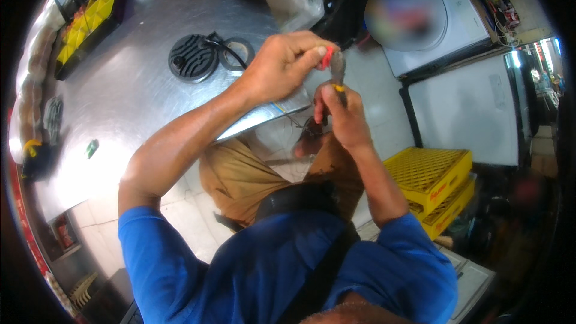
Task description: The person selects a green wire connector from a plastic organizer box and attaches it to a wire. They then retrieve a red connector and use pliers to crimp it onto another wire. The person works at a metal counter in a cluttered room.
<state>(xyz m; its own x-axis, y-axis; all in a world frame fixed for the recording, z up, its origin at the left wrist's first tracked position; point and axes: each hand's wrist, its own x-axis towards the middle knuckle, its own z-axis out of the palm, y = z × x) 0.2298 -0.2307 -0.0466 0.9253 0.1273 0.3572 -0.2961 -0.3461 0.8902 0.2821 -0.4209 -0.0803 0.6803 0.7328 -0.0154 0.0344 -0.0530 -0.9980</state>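
Two hands are being seen, both raised over the lap, just beside each other. One pair of pliers (336,67) with red handles is being gripped by the left hand (282,66), fingers curled tight around the handles. The long axis of the pliers is being held near vertical in the view, the dark metal nose pointing down toward the right hand (343,117). A small yellow-tipped piece (339,88) is being pinched by the right hand between thumb and fingers, touching the plier nose; a thin dark wire (303,125) is hanging below it.

On the steel table (132,102) at far left, one round black ribbed disc (193,57) and one black ring (236,53) are lying just beside each other. Two yellow crates (435,183) are stacked at near right. One white appliance (444,18) is standing at far right.
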